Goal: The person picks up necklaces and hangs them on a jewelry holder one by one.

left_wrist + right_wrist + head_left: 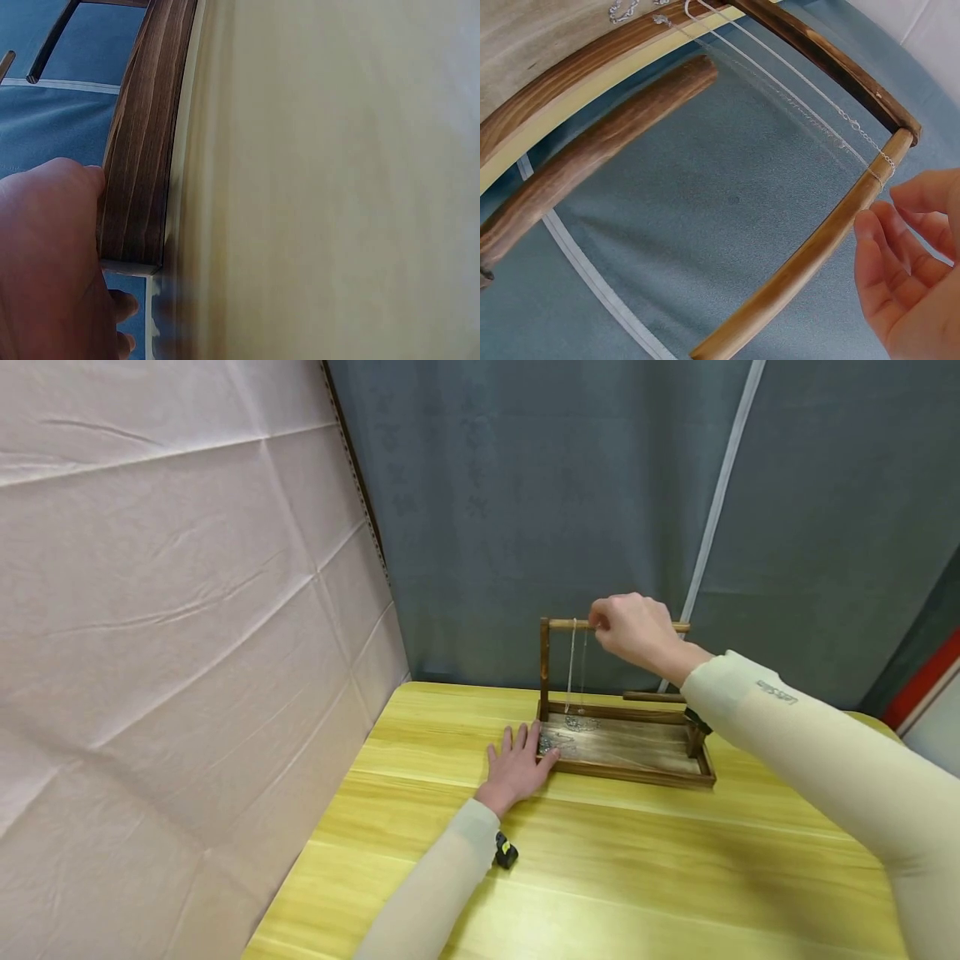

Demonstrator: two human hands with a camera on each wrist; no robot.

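We're up at the top bar (pixel 618 626) of the wooden jewellery stand (pixel 622 727), and this is delicate work. A thin silver chain (pixel 573 664) hangs over that bar near its left end, its two strands running down to the tray (pixel 637 770), where its lower end lies in a small heap. More chain (pixel 551 742) is piled in the tray's near left corner.

The risk, as we judge it: the chain is fine and only draped, so a brush from our fingertips could slide it along the bar or tip it off, dropping it onto the pile below, where the strands could tangle. The stand looks light too; a tug at the top could rock it.

That seems to be why our left hand (pixel 517 766) is down flat on the yellow table (pixel 600 877), fingers straight and spread, their tips against the tray's left end. The left wrist view shows the hand pressed to the dark wood rim (pixel 139 150).

Our right hand (pixel 633 631) is at the bar, just right of the chain. In the right wrist view the fingers (pixel 889 247) are loosely bent and a little apart, tips just beside the bar (pixel 810 262), close to the chain (pixel 870 142). Nothing is gripped there, and we can't tell if a fingertip touches the wood.
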